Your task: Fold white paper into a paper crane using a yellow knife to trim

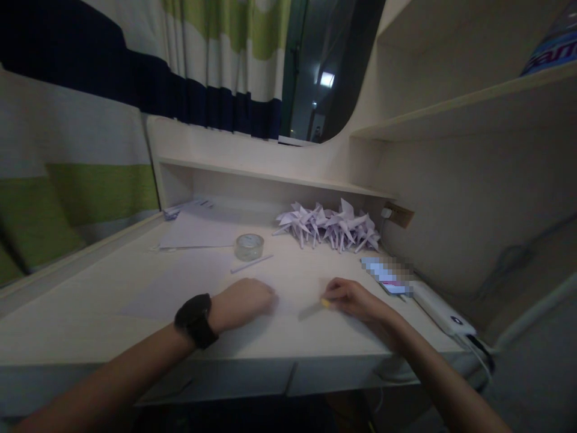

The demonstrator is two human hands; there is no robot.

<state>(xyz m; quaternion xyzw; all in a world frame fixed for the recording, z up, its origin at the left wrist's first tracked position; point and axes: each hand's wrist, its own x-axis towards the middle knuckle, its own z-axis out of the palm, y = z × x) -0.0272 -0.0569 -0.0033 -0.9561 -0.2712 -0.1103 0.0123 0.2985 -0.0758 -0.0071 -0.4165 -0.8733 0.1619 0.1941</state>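
Observation:
My left hand (246, 302), with a black watch (196, 320) on its wrist, is low over the white desk. Its fingers curl downward and are smeared by motion; what they hold, if anything, is hidden. To its right, my right hand (354, 297) pinches a small knife (311, 310) with a yellow part at the fingers and a blurred grey blade pointing left. A white sheet of paper (166, 288) lies left of my left hand. Just beyond that hand are a rolled paper stick (251, 264) and a roll of clear tape (249, 247).
Several paper pinwheels (331, 225) are heaped along the back of the desk (279, 343). Stacked paper (201, 227) lies at the back left. A phone (386, 275) and a white power strip (439, 308) with cables line the right side. A shelf (473, 99) overhangs the right.

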